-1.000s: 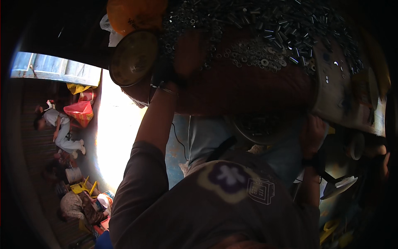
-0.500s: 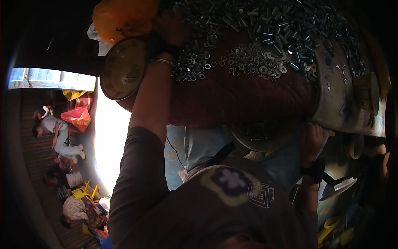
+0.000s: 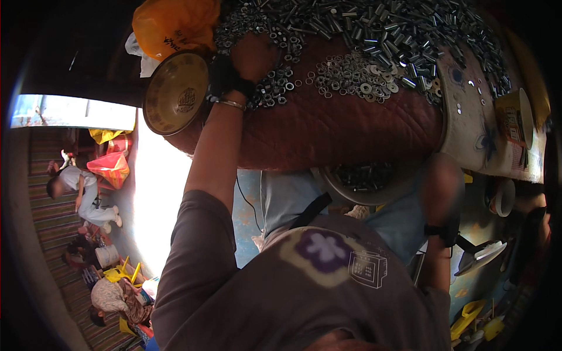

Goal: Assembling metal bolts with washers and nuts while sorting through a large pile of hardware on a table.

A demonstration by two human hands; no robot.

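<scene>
My left hand (image 3: 256, 57) is down among the hex nuts (image 3: 275, 86) on a dark red padded surface (image 3: 351, 131). Its fingers are too dark and blurred to make out. A yellowish round bowl (image 3: 170, 108) stands tilted just left of my wrist. Right of the nuts lies a pile of flat washers (image 3: 351, 76), and behind them spreads a heap of short metal cylinders (image 3: 404, 44). My right hand (image 3: 443, 190) is by my knee, close to the right side of a metal basin (image 3: 336, 190) of small metal parts. It is smeared, so its fingers do not show.
An orange plastic bag (image 3: 175, 26) lies at the far left, behind the bowl. On the right, a pale patterned cloth (image 3: 468, 128) carries a paper tub (image 3: 515, 120). Other people (image 3: 82, 190) sit at the left, beyond a bright strip of floor.
My left hand has shifted slightly nearer and right across the nuts. My right hand has risen a little and blurred. The view has tilted slightly.
</scene>
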